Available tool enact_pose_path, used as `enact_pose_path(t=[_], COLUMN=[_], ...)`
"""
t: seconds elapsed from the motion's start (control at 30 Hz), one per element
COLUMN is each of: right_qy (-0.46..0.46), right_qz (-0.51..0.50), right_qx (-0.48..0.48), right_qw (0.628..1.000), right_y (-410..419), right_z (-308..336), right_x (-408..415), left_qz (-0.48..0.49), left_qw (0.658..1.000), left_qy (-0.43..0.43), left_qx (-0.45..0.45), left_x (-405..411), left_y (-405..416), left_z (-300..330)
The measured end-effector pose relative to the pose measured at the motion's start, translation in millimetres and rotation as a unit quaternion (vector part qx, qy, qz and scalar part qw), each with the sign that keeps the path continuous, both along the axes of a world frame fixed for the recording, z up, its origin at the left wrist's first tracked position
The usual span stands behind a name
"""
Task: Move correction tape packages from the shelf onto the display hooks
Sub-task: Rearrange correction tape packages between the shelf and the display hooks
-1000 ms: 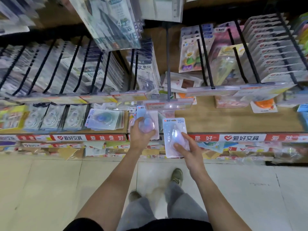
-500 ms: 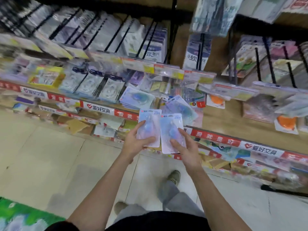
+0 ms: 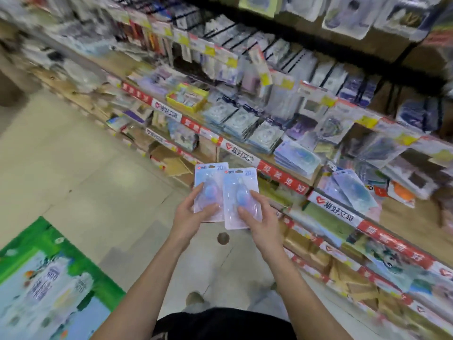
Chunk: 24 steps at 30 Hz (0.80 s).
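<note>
I hold two correction tape packages side by side over the floor, in front of the shelf edge. My left hand (image 3: 193,217) grips the left package (image 3: 209,177), a pale pink card with a blue tape under a clear blister. My right hand (image 3: 256,214) grips the right package (image 3: 239,185), which overlaps the left one slightly. A stack of similar blue packages (image 3: 296,157) lies on the wooden shelf (image 3: 316,176) to the upper right. Black display hooks (image 3: 247,42) loaded with stationery run along the wall above, blurred.
A yellow box (image 3: 187,99) and more flat packs (image 3: 264,137) sit on the shelf. Red and white price strips (image 3: 335,212) line its front edge. Lower shelves hold cartons. A green printed mat (image 3: 51,283) lies on the tiled floor at lower left.
The view has swung left and pulled back from the shelf. Both hands have lowered their packages away from the hooks and brought them together side by side.
</note>
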State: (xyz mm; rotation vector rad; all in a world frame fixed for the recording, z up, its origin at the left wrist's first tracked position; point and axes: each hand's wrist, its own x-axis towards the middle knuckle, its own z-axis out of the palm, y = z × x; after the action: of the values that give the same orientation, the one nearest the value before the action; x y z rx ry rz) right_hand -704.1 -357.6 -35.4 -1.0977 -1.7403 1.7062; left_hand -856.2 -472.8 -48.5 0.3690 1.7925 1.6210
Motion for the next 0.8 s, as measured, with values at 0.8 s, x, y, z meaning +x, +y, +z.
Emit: enact_pose_path(t=[0.8], right_qy=[0.07], right_qz=[0.144], right_qx=[0.023], right_qw=[0.987], right_y=[-57.8], right_z=[51.2], right_x=[-295.1], left_qz=[0.208], left_qw=[0.973], left_qy=[0.094], left_qx=[0.022], left_x=[-236.2], left_y=[-105.4], left_z=[65.4])
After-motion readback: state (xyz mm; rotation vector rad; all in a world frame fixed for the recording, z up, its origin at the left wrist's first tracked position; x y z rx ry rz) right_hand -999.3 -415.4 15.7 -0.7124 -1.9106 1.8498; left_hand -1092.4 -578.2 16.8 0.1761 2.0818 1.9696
